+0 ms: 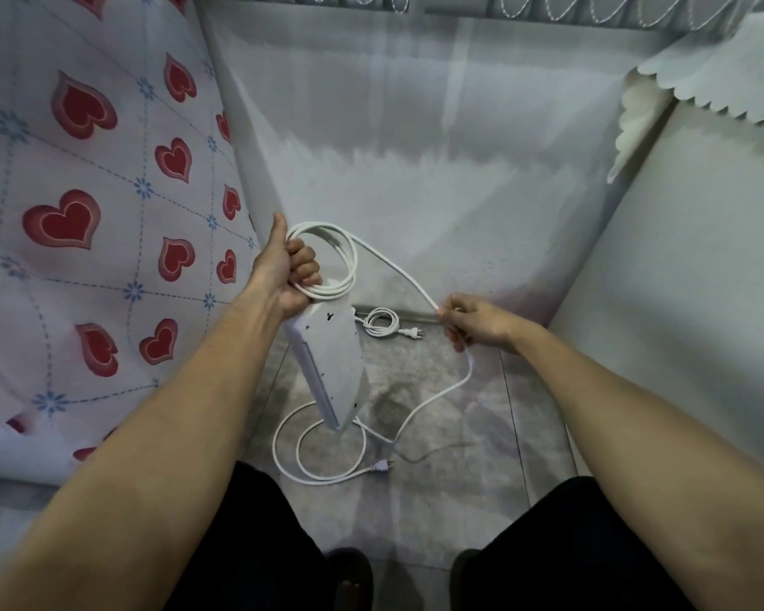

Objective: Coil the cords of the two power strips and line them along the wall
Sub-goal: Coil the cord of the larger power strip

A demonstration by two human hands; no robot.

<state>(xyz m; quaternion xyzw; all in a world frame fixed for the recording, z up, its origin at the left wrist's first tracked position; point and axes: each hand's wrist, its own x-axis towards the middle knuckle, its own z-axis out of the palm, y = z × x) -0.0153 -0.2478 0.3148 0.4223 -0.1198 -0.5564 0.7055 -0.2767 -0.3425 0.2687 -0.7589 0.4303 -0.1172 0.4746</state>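
My left hand [288, 269] grips a few white loops of cord [344, 262] together with the top of a white power strip [331, 368], which hangs tilted above the floor. From the loops the cord runs right into my right hand [475, 321], which pinches it. Below that hand the cord drops to the floor, lies in loose curves [327, 456] and ends in a plug [382, 466]. A second cord lies coiled [382, 321] by the wall with its plug [413, 332] pointing right; its strip is hidden behind the held one.
A bed with a heart-patterned sheet [84, 222] fills the left side. A white cabinet [680, 280] with a scalloped cover stands on the right. The grey wall [437, 169] is ahead, above a narrow strip of tiled floor [451, 500]. My dark-trousered legs are at the bottom.
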